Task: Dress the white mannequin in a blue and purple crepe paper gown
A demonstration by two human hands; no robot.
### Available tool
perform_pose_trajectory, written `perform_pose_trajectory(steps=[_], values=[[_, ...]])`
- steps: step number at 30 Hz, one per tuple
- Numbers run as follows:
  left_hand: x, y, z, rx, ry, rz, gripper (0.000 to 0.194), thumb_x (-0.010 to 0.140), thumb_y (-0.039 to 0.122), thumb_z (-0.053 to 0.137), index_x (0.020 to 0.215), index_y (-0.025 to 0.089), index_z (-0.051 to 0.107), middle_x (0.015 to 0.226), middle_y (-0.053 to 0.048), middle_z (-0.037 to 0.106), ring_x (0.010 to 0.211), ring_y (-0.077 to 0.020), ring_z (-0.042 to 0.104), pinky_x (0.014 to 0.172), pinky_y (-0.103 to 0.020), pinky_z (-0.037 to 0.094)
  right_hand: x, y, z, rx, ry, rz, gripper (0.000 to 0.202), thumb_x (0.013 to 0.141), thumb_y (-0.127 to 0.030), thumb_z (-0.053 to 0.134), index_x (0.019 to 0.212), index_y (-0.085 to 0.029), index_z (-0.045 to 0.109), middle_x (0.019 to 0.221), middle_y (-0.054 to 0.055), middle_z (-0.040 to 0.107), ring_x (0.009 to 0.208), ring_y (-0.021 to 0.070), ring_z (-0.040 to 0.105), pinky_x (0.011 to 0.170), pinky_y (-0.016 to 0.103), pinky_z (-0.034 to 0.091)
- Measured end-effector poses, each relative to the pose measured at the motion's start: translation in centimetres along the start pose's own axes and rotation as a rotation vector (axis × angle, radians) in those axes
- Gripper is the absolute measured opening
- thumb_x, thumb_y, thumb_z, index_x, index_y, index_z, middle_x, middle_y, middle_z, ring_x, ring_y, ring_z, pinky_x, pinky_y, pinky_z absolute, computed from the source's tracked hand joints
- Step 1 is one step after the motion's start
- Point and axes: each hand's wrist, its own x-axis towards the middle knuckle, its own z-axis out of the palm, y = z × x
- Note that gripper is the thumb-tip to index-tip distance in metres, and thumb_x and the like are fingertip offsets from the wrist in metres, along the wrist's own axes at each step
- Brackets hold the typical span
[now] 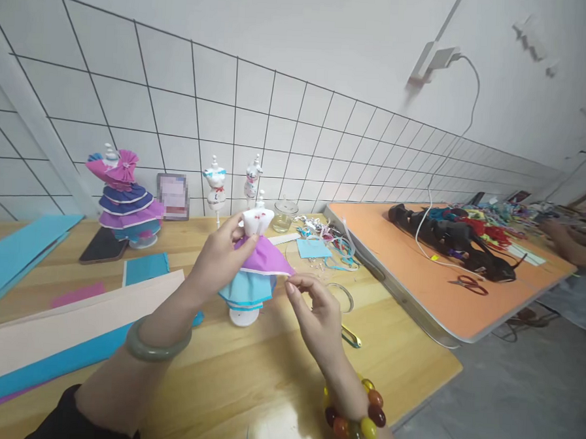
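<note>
A small white dress form [258, 217] stands upright on the wooden table, dressed in a light blue skirt [247, 289] with brighter blue trim. Over that lies a purple fabric layer [266, 255]. My left hand [222, 255] grips the form at its waist, thumb in front, along with the top of the purple layer. With thumb and fingertips, my right hand [318, 309] pinches the white-edged right corner of the purple layer and holds it out to the side. The form's round white base [243, 316] touches the table.
Behind stand two bare-skirted forms [216, 192] and a glass jar [284, 216]. At left are a finished-looking ruffled dress [129, 204], a phone [102, 245] and folded fabrics [87, 307]. A cutter [350, 337] lies right; red scissors [469, 285] rest on the orange table [417, 278]. A person's arm [574, 247] shows far right.
</note>
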Motion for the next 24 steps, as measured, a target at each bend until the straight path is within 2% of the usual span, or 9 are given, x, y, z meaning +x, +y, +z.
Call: perform_pose_trajectory(steps=[3, 6, 9, 13, 15, 19, 22, 24], values=[[-0.2, 0.0, -0.1, 0.036, 0.068, 0.045, 0.051, 0.087, 0.035, 0.056, 0.136, 0.023, 0.047, 0.118, -0.006, 0.068, 0.105, -0.0188, 0.065, 0.088, -0.029, 0.05, -0.5, -0.2, 1.2, 0.252, -0.117, 0.264, 0.016, 0.085, -0.035, 0.066, 0.086, -0.02, 0.07, 0.084, 0.004, 0.069, 0.079, 0.018, 0.061, 0.076, 0.032, 0.047], [-0.8, 0.2, 0.3, 0.165, 0.062, 0.099, 0.054, 0.087, 0.031, 0.055, 0.14, 0.022, 0.044, 0.126, -0.008, 0.064, 0.113, -0.0204, 0.061, 0.096, -0.032, 0.047, -0.8, -0.4, 2.1, 0.437, -0.178, 0.422, 0.024, 0.079, -0.042, 0.071, 0.084, -0.02, 0.071, 0.077, 0.003, 0.069, 0.07, 0.0157, 0.061, 0.07, 0.03, 0.047], [-1.5, 0.3, 1.0, 0.252, 0.03, 0.139, 0.057, 0.087, 0.028, 0.053, 0.143, 0.02, 0.041, 0.13, -0.01, 0.061, 0.116, -0.0217, 0.059, 0.098, -0.035, 0.045, -0.8, -0.2, 2.5, 0.503, -0.203, 0.498, 0.031, 0.077, -0.049, 0.071, 0.079, -0.018, 0.071, 0.075, 0.005, 0.072, 0.065, 0.0142, 0.063, 0.066, 0.028, 0.048], [-2.0, 0.9, 1.3, 0.306, -0.003, 0.08, 0.062, 0.087, 0.027, 0.051, 0.146, 0.018, 0.035, 0.116, -0.01, 0.067, 0.108, -0.0219, 0.062, 0.092, -0.036, 0.048, -0.8, 0.4, 2.5, 0.589, -0.202, 0.618, 0.038, 0.073, -0.054, 0.073, 0.074, -0.016, 0.069, 0.074, 0.006, 0.073, 0.06, 0.0126, 0.064, 0.061, 0.025, 0.048], [-2.0, 1.3, 1.0, 0.318, -0.014, 0.05, 0.06, 0.086, 0.027, 0.053, 0.143, 0.019, 0.039, 0.111, -0.009, 0.069, 0.104, -0.0216, 0.064, 0.09, -0.036, 0.049, -0.9, 0.7, 2.4, 0.635, -0.19, 0.657, 0.038, 0.07, -0.053, 0.076, 0.073, -0.016, 0.068, 0.074, 0.006, 0.073, 0.058, 0.0114, 0.064, 0.06, 0.024, 0.049], [-1.9, 1.4, 0.0, 0.241, -0.064, 0.02, 0.046, 0.082, 0.027, 0.057, 0.128, 0.021, 0.055, 0.115, -0.007, 0.069, 0.105, -0.0219, 0.065, 0.091, -0.036, 0.05, -1.0, 0.8, 2.0, 0.736, -0.172, 0.704, 0.04, 0.065, -0.053, 0.08, 0.074, -0.017, 0.065, 0.073, 0.003, 0.071, 0.056, 0.0098, 0.061, 0.057, 0.022, 0.048], [-2.0, 1.1, -0.4, 0.11, -0.102, 0.054, 0.041, 0.08, 0.026, 0.06, 0.12, 0.018, 0.06, 0.116, -0.008, 0.069, 0.105, -0.0208, 0.066, 0.09, -0.033, 0.051, -1.2, 0.6, 1.7, 0.794, -0.141, 0.735, 0.039, 0.063, -0.052, 0.081, 0.073, -0.018, 0.064, 0.068, 0.0, 0.067, 0.052, 0.0088, 0.057, 0.052, 0.022, 0.047], [-2.1, 0.9, -0.5, 0.103, -0.112, 0.068, 0.04, 0.079, 0.026, 0.061, 0.118, 0.019, 0.063, 0.113, -0.007, 0.07, 0.102, -0.02, 0.066, 0.089, -0.032, 0.052, -1.3, 0.4, 1.6, 0.822, -0.117, 0.749, 0.037, 0.062, -0.048, 0.083, 0.073, -0.019, 0.063, 0.068, -0.001, 0.065, 0.051, 0.0083, 0.054, 0.049, 0.022, 0.046]])
